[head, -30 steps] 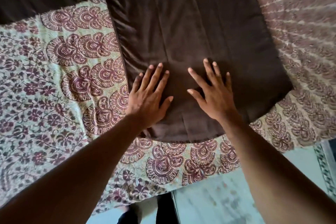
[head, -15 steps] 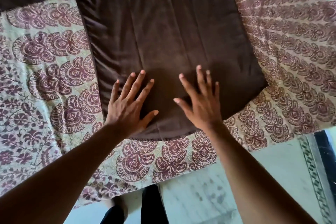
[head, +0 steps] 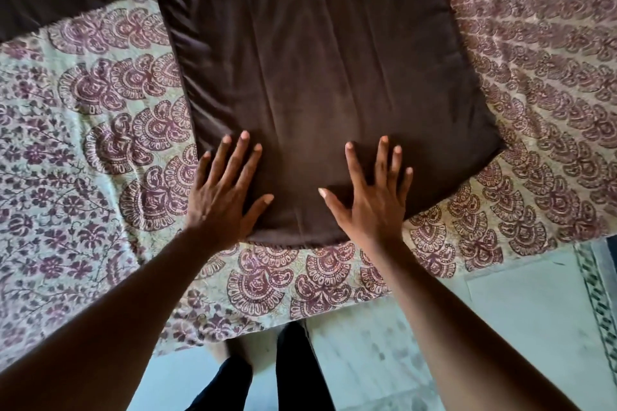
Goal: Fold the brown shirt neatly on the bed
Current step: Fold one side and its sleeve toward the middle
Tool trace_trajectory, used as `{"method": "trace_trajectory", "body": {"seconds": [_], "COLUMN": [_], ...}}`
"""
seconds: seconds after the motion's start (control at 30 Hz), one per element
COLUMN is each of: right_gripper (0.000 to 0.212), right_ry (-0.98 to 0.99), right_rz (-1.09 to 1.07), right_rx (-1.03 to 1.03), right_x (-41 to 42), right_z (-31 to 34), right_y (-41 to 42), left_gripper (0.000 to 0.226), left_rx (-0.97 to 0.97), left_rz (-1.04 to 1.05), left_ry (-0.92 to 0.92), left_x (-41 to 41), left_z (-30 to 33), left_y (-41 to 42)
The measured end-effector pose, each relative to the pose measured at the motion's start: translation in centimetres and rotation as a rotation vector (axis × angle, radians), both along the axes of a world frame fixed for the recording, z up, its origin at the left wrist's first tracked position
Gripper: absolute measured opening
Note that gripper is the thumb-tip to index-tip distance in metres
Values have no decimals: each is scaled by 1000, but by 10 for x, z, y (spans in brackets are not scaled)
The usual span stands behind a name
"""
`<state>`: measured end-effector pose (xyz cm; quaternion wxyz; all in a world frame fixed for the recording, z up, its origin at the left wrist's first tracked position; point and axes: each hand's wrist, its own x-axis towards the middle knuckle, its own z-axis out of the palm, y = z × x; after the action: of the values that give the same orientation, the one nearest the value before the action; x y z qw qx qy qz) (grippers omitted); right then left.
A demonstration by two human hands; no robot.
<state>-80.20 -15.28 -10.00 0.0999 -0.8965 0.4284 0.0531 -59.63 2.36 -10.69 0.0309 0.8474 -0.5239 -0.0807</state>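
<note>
Brown shirt (head: 317,77): we see its top run off the upper edge of the frame, so collar and shoulders are out of view; a dark stretch at the upper left, perhaps a sleeve, is cut by the left edge. Left hand (head: 223,197) and right hand (head: 370,200): we cannot see the palms or the cloth beneath. Bedspread (head: 83,143): cropped left and right. Dark trouser legs (head: 293,370): cut off at the bottom.

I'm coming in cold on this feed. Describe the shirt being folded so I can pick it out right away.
Start from the bed, covered by a pale sheet printed with maroon flowers and paisley. The brown shirt lies spread flat at its middle, near the front edge, with the left hand and right hand pressed on it. It is the only plain, unpatterned dark cloth there.
</note>
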Motion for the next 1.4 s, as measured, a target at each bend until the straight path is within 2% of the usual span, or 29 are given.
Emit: {"method": "trace_trajectory", "body": {"seconds": [0.13, 0.23, 0.33, 0.43, 0.7, 0.87, 1.0, 1.1, 1.17, 1.27, 1.33, 1.4], "right_gripper": [86, 80, 71, 67, 60, 58, 55, 56, 60, 61, 56, 51], "right_ry": [-23, -94, -202, -253, -380, -385, -410, -444, -411, -393, -411, -452], "right_rz": [154, 333, 329, 312, 486, 531, 626, 721, 726, 636, 585, 520], "right_rx": [87, 189, 212, 174, 200, 183, 206, 216, 244, 257, 246, 331], "right_x": [-3, 8, 40, 99, 279, 393, 483, 543, 573, 595, 593, 592], "right_z": [1, 8, 14, 12, 14, 13, -1, -8, -10, -16, -19, -11], "right_y": [39, 64, 78, 87, 119, 149, 181, 204, 221, 244, 250, 251], "left_gripper": [87, 80, 68, 60, 47, 55, 58, 71, 80, 77, 67, 54], "left_rx": [17, -61, -287, -483, -660, -731, -704, -580, -515, -529, -578, -676], "left_rz": [-106, -113, 52, 309, 697, 896, 1070, 1364, 1482, 1545, 1525, 1456], "left_ry": [20, 142, 332, 395, 319, 242, 190, 204, 183, 174, 129, 40], "left_x": [-10, -16, -13, 11, 161, 277, 356, 400, 418, 432, 436, 437], "left_z": [0, 6, 8, 12, 25, 39, 41, 38, 32, 21, 19, 22], "left_y": [21, 42, 58, 68, 91, 138, 188, 214, 223, 228, 223, 217]}}
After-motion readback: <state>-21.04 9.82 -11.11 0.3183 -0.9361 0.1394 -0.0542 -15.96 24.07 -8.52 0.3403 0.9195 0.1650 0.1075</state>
